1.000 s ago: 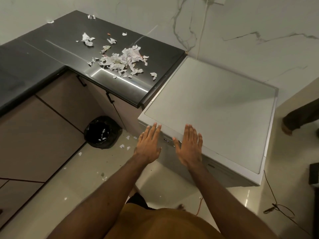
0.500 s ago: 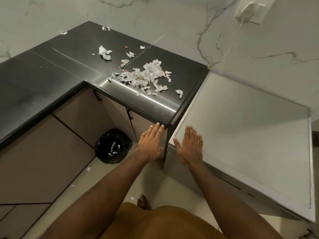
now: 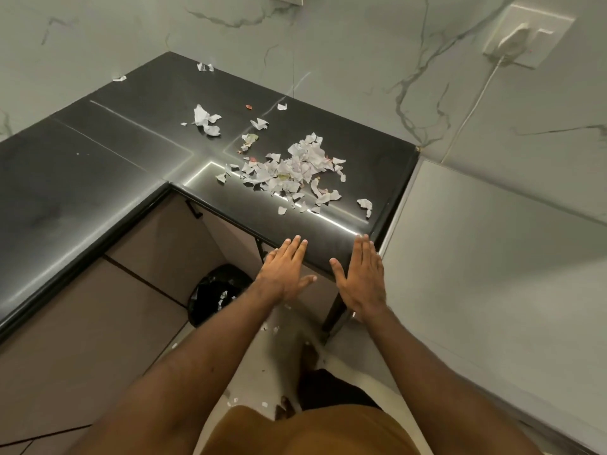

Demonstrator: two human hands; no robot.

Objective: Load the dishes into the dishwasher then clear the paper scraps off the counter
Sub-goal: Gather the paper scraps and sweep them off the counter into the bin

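Note:
A heap of torn paper scraps (image 3: pixel 295 172) lies on the black counter (image 3: pixel 138 149), with looser scraps further back near the wall. My left hand (image 3: pixel 285 269) and my right hand (image 3: pixel 361 280) are stretched out flat, fingers straight, over the counter's front corner and hold nothing. The fingertips are a short way in front of the scrap heap and do not touch it. The white dishwasher (image 3: pixel 492 257) stands to the right of the counter, its flat top showing. No dishes are in view.
A black-lined waste bin (image 3: pixel 216 290) with a few scraps inside sits on the floor under the counter's inner corner. Small scraps lie on the floor tiles. A wall socket (image 3: pixel 525 37) with a plug and white cable is at the upper right.
My view and both hands have shifted left, from the dishwasher's top edge to the counter's front corner. Both hands stay flat and empty.

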